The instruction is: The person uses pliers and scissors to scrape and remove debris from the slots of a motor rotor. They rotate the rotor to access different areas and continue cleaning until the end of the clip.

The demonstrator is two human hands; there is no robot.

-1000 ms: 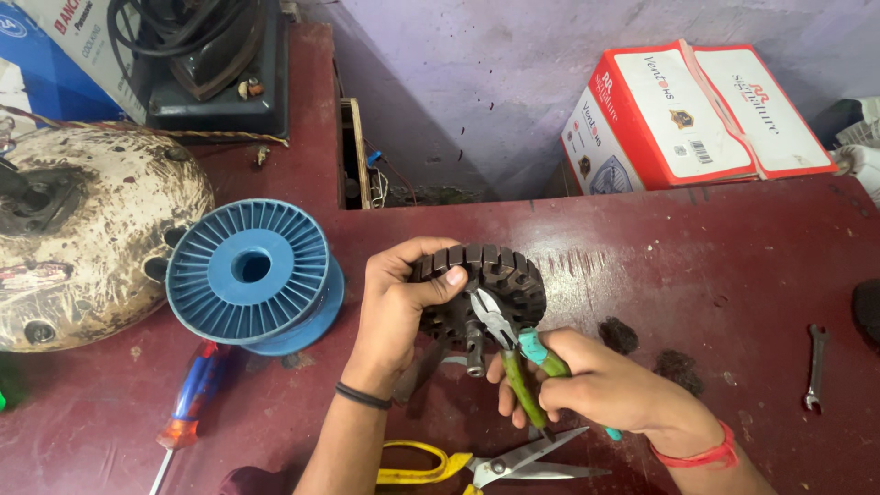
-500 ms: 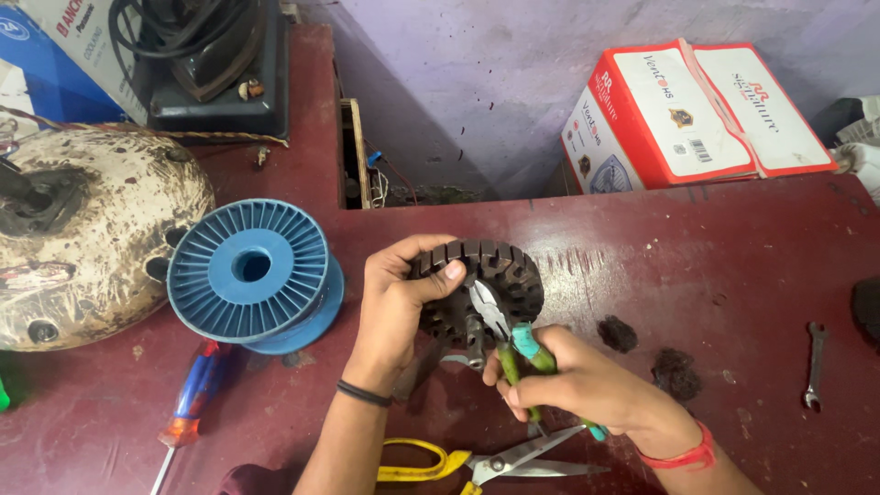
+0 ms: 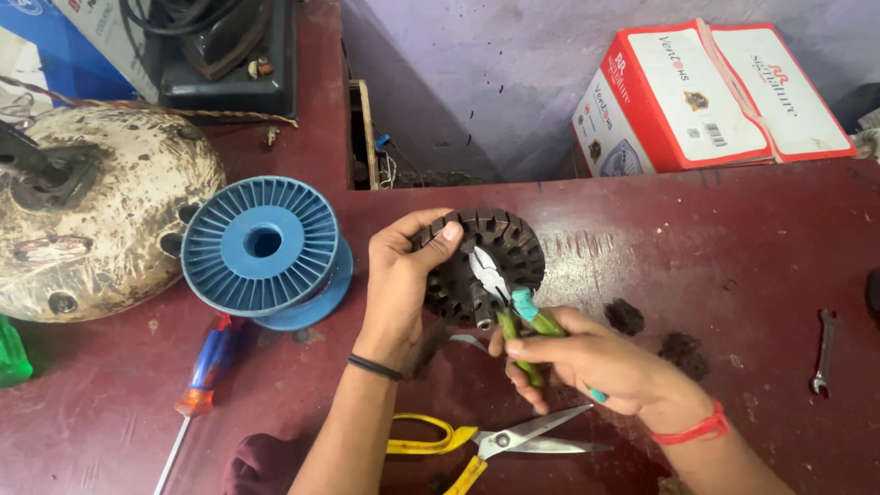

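My left hand [image 3: 401, 280] grips a dark round slotted motor core [image 3: 486, 261] by its left rim and holds it tilted above the maroon table [image 3: 733, 266]. My right hand [image 3: 587, 362] is closed around the green handles of a pair of pliers [image 3: 502, 291]. The metal jaws of the pliers rest on the face of the core near its centre. A red thread is tied round my right wrist and a black band round my left.
Yellow-handled scissors [image 3: 495, 443] lie under my arms. A blue empty spool [image 3: 264, 247] and a dirty round fan housing [image 3: 92, 211] sit left. A red-blue screwdriver [image 3: 203, 376], small spanner [image 3: 823, 353], dark wire clumps [image 3: 625, 316] and a red-white box [image 3: 715, 96] are around.
My right hand with the pliers has shifted slightly left and up, closer to the core's centre. The left hand and core have hardly moved.
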